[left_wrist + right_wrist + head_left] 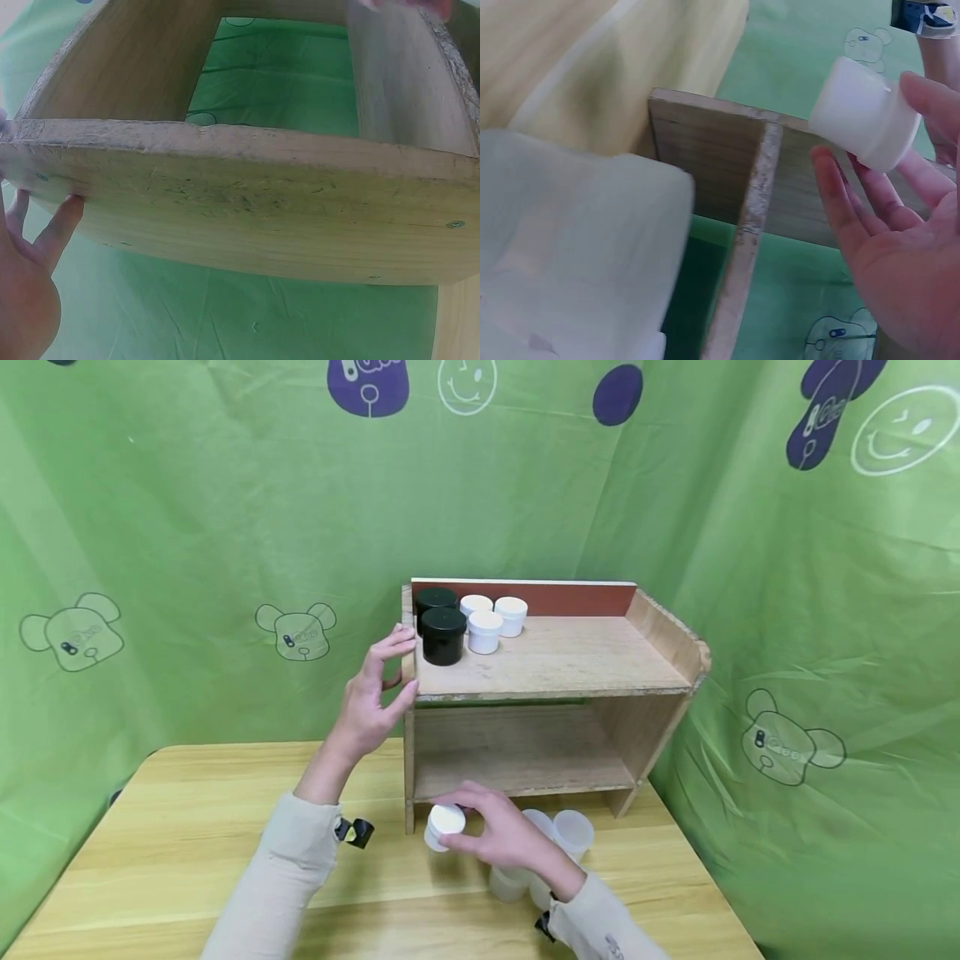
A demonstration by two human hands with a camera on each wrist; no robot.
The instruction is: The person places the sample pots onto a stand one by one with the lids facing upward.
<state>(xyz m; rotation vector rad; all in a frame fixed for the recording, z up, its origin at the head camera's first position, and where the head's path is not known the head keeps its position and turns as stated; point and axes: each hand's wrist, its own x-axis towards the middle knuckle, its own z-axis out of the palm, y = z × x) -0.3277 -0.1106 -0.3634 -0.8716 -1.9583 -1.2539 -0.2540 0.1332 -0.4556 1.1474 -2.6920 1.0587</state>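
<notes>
Between its thumb and fingers, my right hand (pixel 498 831) pinches a small white lidded jar (pixel 445 827) just in front of the shelf's base. The right wrist view shows that jar (pixel 859 112) tilted, with the hand (pixel 907 240) around its lid end. My left hand (pixel 367 710) rests with spread fingers against the left side panel of a small wooden shelf (pixel 555 664). In the left wrist view, fingertips of this hand (pixel 30 285) touch the panel's outer face. On the top board, at its left end, stand two black jars (pixel 443 639) and three white jars (pixel 485 632).
Several translucent containers (pixel 573 833) stand on the wooden table (pixel 225 827) beside the right forearm, which partly hides them. The shelf's lower board (pixel 517 752) lies beneath the top one. A patterned green curtain (pixel 187 527) hangs behind and to the sides.
</notes>
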